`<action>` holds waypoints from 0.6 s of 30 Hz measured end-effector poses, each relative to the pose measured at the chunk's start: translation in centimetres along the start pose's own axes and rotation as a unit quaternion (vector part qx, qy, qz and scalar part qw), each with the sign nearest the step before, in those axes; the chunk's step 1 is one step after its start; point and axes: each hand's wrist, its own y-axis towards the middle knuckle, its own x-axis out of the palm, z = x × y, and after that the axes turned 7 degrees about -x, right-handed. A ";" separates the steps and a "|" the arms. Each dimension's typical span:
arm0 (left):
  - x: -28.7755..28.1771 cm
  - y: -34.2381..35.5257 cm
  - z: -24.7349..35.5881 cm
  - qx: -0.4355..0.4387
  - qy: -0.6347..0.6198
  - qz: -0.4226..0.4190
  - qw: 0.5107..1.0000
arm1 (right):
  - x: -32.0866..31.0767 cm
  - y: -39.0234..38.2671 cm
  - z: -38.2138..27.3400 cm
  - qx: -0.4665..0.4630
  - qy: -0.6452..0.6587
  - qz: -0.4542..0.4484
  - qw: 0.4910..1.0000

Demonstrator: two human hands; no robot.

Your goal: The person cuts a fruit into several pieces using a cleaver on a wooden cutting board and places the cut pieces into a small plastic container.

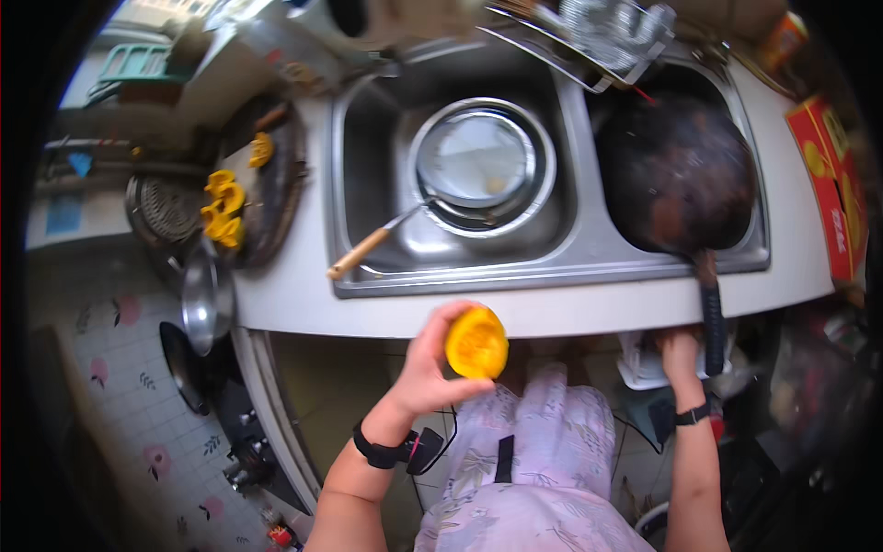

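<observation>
My left hand (425, 373) is closed round a hollowed orange-yellow pumpkin piece (476, 344), fingers on its far side and thumb below. It is held up in front of the counter edge, with the scooped inside facing up. Lower right, my right hand (679, 351) reaches down beside a white plastic container (641, 372) below the counter edge; its fingers are hidden. More cut pumpkin pieces (223, 210) lie on a dark round chopping board (274, 207) at the left.
A double steel sink (382, 166) holds a metal basin (546, 175) with a pot in it and a wooden-handled utensil (361, 253). A blackened wok (676, 175) fills the right bowl, its handle (711, 327) jutting over the counter edge. A red box (826, 189) stands far right.
</observation>
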 end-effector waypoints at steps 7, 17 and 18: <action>-24.0 -1.2 0.9 0.056 0.241 0.435 0.866 | 3.0 0.0 3.3 -0.058 0.046 0.109 0.991; -38.1 3.5 -0.4 -0.033 0.580 0.389 0.714 | 6.9 0.5 10.4 -0.034 0.126 0.270 0.954; -39.5 2.9 -1.0 -0.053 0.587 0.392 0.707 | 5.2 0.6 6.8 0.022 0.142 0.183 0.973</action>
